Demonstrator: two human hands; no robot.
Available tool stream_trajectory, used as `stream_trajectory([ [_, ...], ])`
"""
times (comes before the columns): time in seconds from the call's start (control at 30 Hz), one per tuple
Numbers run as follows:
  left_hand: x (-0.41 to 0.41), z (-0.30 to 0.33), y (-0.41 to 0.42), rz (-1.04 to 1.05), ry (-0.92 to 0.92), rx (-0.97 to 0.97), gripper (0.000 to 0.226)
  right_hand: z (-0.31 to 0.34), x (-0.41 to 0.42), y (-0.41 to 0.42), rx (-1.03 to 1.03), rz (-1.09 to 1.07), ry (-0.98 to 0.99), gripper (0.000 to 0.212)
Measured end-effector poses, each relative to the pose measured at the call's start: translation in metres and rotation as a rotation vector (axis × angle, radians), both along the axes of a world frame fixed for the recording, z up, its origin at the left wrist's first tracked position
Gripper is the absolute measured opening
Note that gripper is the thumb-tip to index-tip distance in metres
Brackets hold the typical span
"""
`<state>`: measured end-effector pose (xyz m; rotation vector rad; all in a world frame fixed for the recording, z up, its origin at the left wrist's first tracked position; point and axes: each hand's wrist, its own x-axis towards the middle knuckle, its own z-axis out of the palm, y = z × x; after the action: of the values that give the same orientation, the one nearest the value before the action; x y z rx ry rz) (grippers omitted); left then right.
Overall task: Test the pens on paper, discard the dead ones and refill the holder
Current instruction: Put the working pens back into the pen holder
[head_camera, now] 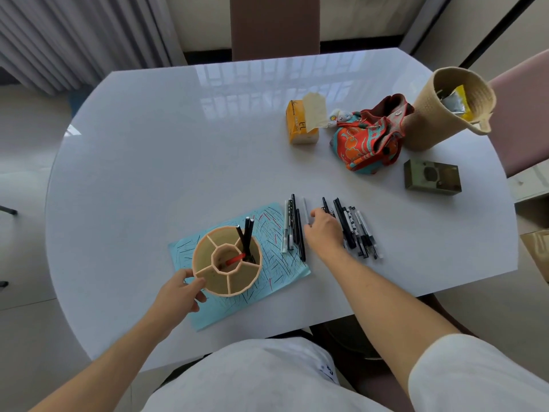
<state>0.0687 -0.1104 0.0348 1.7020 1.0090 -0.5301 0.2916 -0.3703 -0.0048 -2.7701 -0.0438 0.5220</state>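
A peach pen holder with several compartments stands on a blue sheet of paper covered in scribbles. It holds three black pens and a red one. My left hand grips the holder's near-left wall. One group of pens lies at the paper's right edge, and a second group lies farther right. My right hand rests between the two groups, its fingers curled onto a white pen; whether they pinch it I cannot tell.
On the white table, at the back right, stand an orange tissue box, a colourful cloth bag, a woven basket and an olive box. A chair back is at the far side.
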Motion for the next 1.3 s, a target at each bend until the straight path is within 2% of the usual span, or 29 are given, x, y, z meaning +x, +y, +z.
stream_trajectory([
  [0.1, -0.002, -0.002, -0.001, 0.01, 0.003, -0.002, 0.019, 0.0, 0.006, 0.002, -0.059, 0.005, 0.043, 0.024],
  [0.2, -0.003, -0.004, -0.001, 0.019, 0.009, -0.002, 0.02, -0.001, 0.004, 0.004, 0.046, -0.081, 0.045, 0.015],
  [0.33, -0.003, -0.008, -0.001, 0.036, 0.014, -0.002, 0.017, -0.004, -0.011, 0.024, 0.179, -0.001, 0.082, 0.006],
  [0.5, -0.002, -0.007, -0.001, 0.026, 0.008, -0.001, 0.017, -0.009, -0.021, 0.04, 0.002, 0.104, 0.024, 0.021],
  [0.8, -0.005, -0.009, -0.001, 0.008, 0.018, 0.0, 0.018, -0.004, -0.025, 0.05, -0.008, 0.044, 0.101, 0.022],
  [1.1, -0.003, -0.007, 0.006, -0.011, -0.026, 0.02, 0.027, 0.014, -0.049, 0.024, 0.733, -0.38, 0.303, 0.017],
  [1.3, 0.002, 0.0, 0.011, 0.007, -0.134, -0.019, 0.022, 0.024, -0.082, 0.014, 1.231, -0.525, 0.519, 0.013],
])
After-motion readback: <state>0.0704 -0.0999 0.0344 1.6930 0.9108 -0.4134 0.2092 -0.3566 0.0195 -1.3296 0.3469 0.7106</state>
